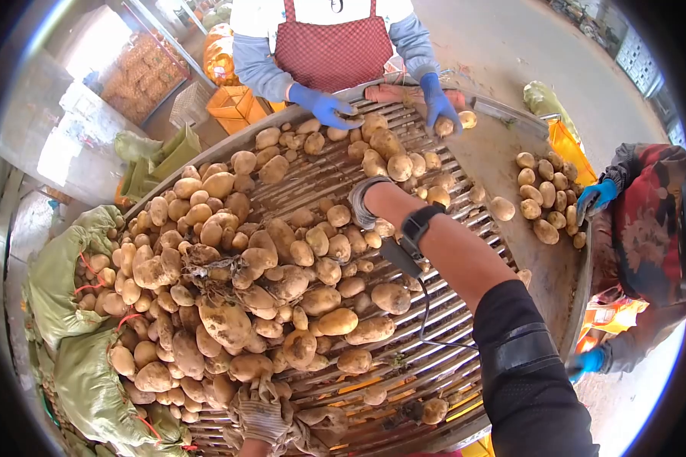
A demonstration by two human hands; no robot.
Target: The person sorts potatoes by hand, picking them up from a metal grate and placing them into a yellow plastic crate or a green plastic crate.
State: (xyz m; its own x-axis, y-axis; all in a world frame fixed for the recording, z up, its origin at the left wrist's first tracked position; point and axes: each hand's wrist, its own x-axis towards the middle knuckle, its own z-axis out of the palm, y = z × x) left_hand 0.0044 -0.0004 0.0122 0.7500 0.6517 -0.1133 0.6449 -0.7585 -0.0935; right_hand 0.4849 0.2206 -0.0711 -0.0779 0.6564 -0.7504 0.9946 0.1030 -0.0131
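Many loose potatoes (225, 324) lie heaped over a slatted sorting table (450, 305). My left hand (261, 411), in a dirty striped work glove, rests at the heap's near edge. Its fingers reach toward the potatoes and look extended. Beside it lies a crumpled brown cloth (324, 423). My right hand (364, 202), in a grey glove, reaches across the slats to potatoes near the middle. Its fingers are mostly hidden, so its grip does not show. A clump of dried stems and soil (206, 263) sits on the heap.
Green sacks (91, 381) spill potatoes at the left. Across the table, a co-worker in blue gloves (324, 107) handles potatoes. Another person's blue-gloved hand (596, 199) is beside potatoes (545, 190) on the right-hand tray (511, 152). Yellow crates (236, 110) stand behind.
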